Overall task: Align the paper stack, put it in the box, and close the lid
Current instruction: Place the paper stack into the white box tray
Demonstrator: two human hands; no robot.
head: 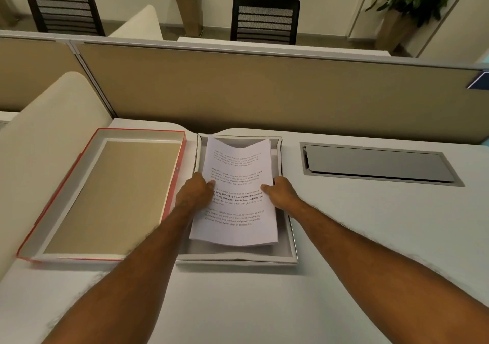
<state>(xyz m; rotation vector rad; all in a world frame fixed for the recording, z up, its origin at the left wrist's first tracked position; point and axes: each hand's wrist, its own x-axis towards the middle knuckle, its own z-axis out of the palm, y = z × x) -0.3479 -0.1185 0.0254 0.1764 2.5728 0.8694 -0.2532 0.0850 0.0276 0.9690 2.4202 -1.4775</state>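
A white paper stack (236,163) with printed text hangs just over the open grey-white box (289,251) in the middle of the desk. The stack sags in the middle and its far edge curls over the box's back wall. My left hand (195,191) grips the stack's left edge, thumb on top. My right hand (281,191) grips the right edge the same way. The lid (100,200), red outside with a tan inner face, lies upside down to the left of the box, apart from it.
A grey metal cable hatch (378,163) is set into the desk at the right. A tan partition (264,89) runs along the back edge. A cream curved divider (39,142) stands at the left. Chairs and plants stand beyond the partition.
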